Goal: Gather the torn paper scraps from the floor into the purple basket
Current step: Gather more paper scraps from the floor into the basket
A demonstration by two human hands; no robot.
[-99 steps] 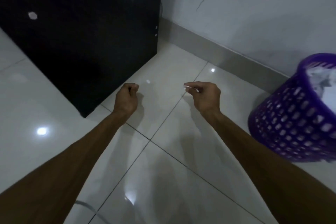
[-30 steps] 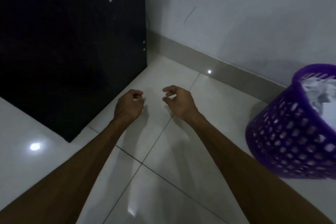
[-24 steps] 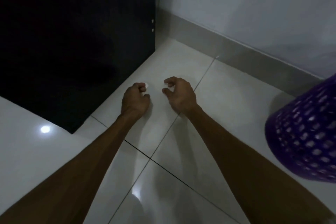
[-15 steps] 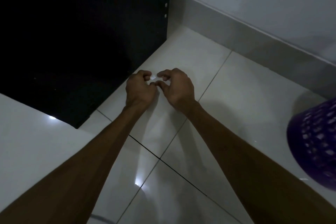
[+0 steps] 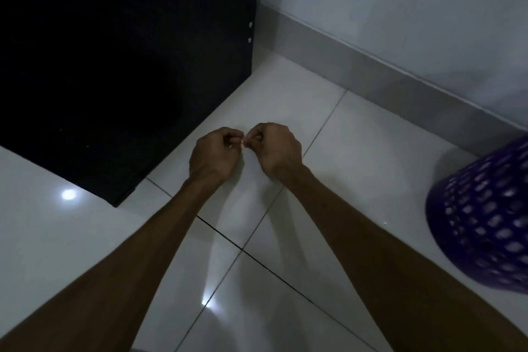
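left hand (image 5: 213, 156): fingers curled in, fingertips meeting the right hand's; seems to pinch a tiny white paper scrap (image 5: 243, 142), grip too small to confirm
right hand (image 5: 276, 148): fingers curled, thumb and forefinger pinched on the same white speck, just beside the left hand
paper scrap: only a small pale sliver showing between the two sets of fingertips, held above the floor, shape unclear
purple basket (image 5: 483, 226): perforated plastic, at right edge, cut off by frame; well apart from the hands, standing on the floor near the skirting; contents out of view
floor (image 5: 357, 168): glossy white tiles, dark grout lines, light reflections
black cabinet (image 5: 120, 66): dark panel upper left, two small pale dots at its right edge, standing on the floor against the wall
wall (image 5: 414, 8): grey-white, thin dark mark near top, grey skirting along the base
arms: both bare forearms stretch out from the bottom of the frame
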